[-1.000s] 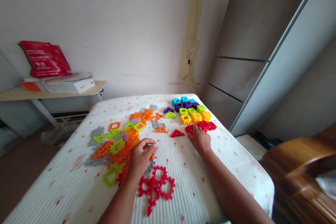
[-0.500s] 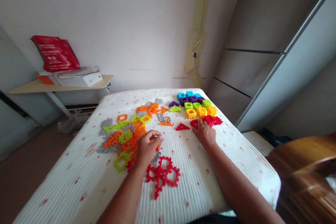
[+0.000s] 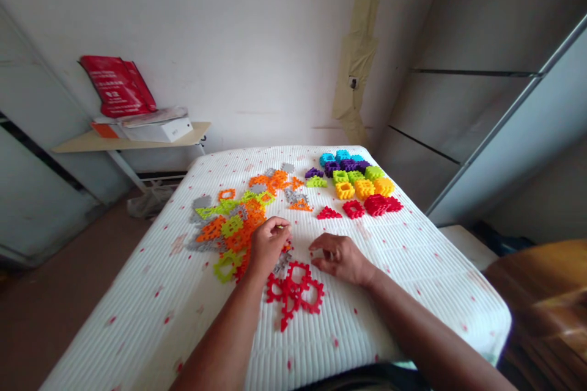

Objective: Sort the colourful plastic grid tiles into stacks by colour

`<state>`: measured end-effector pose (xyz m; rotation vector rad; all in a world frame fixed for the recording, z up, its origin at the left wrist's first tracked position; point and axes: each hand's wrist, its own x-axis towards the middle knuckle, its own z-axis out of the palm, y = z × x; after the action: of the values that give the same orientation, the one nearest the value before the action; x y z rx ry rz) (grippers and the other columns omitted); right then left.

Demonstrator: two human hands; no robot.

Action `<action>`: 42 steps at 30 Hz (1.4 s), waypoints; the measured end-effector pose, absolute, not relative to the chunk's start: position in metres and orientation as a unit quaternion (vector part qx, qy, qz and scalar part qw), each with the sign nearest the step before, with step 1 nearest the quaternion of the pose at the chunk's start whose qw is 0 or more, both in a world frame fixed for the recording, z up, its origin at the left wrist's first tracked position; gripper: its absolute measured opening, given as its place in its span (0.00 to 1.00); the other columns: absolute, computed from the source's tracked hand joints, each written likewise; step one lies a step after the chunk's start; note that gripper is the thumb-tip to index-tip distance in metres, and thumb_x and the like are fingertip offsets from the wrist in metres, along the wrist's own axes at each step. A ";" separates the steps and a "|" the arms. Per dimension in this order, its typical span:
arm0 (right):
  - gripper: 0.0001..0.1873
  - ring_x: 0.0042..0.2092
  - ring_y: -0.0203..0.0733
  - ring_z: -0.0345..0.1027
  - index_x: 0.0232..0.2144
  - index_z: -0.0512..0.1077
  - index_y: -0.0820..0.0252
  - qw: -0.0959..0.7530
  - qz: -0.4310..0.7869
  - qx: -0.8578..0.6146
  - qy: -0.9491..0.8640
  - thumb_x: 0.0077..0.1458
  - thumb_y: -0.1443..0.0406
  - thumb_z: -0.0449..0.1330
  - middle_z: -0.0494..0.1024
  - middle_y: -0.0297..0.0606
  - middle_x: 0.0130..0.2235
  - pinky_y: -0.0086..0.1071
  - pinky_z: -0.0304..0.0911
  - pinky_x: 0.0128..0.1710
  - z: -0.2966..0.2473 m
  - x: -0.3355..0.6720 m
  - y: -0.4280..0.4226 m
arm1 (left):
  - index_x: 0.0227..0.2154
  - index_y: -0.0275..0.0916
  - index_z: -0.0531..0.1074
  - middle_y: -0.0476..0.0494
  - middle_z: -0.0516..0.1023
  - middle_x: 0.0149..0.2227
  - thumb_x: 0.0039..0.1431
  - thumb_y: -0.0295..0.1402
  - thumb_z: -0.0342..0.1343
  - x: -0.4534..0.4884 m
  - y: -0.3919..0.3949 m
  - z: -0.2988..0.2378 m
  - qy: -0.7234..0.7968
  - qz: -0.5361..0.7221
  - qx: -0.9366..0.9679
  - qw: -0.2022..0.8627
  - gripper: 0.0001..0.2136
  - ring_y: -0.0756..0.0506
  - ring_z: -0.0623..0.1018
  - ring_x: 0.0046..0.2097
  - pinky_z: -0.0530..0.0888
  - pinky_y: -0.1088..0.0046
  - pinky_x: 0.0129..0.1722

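Note:
My left hand rests on the near edge of a loose pile of orange, green and grey flat lattice pieces, fingertips pinched together; what they grip is hidden. My right hand hovers low over the white mattress, fingers loosely bent and apart, holding nothing. Just in front of both hands lies a group of joined red flat pieces. Farther back stand a red triangle and a small red cube.
Rows of built cubes stand at the mattress's far right: red, orange and yellow, green, purple, blue. A shelf at left holds a red bag and a white box. Wooden furniture is at right.
My right hand has let go of the red cube at the back and drawn back toward me beside the red flat pieces. The view has shifted left. My left hand has stayed on the pile.

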<state>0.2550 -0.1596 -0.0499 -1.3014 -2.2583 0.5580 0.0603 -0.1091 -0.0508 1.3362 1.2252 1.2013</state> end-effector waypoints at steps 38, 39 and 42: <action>0.17 0.41 0.44 0.66 0.39 0.68 0.59 0.165 0.038 -0.622 -0.764 0.48 0.58 0.61 0.72 0.39 0.38 0.31 0.62 0.39 -0.056 0.228 -0.172 | 0.29 0.42 0.75 0.46 0.79 0.33 0.48 0.27 0.55 0.059 -0.108 -0.052 0.478 0.316 0.812 0.107 0.06 0.43 0.73 0.38 0.67 0.66 0.42; 0.17 0.41 0.43 0.66 0.40 0.68 0.59 0.178 0.049 -0.620 -0.762 0.48 0.58 0.61 0.73 0.39 0.39 0.30 0.62 0.39 -0.056 0.230 -0.171 | 0.30 0.42 0.75 0.46 0.79 0.34 0.48 0.27 0.55 0.059 -0.108 -0.053 0.479 0.307 0.815 0.107 0.07 0.43 0.73 0.39 0.66 0.66 0.42; 0.21 0.43 0.41 0.67 0.46 0.66 0.58 0.233 0.057 -0.621 -0.746 0.49 0.58 0.60 0.72 0.40 0.43 0.29 0.62 0.41 -0.055 0.245 -0.163 | 0.32 0.42 0.76 0.45 0.79 0.35 0.48 0.28 0.55 0.059 -0.106 -0.057 0.483 0.293 0.818 0.107 0.08 0.43 0.73 0.40 0.66 0.65 0.43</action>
<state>0.2453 -0.1631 -0.0555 -1.7069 -2.0484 0.1554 0.0586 -0.1062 -0.0572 2.4085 1.4218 0.8617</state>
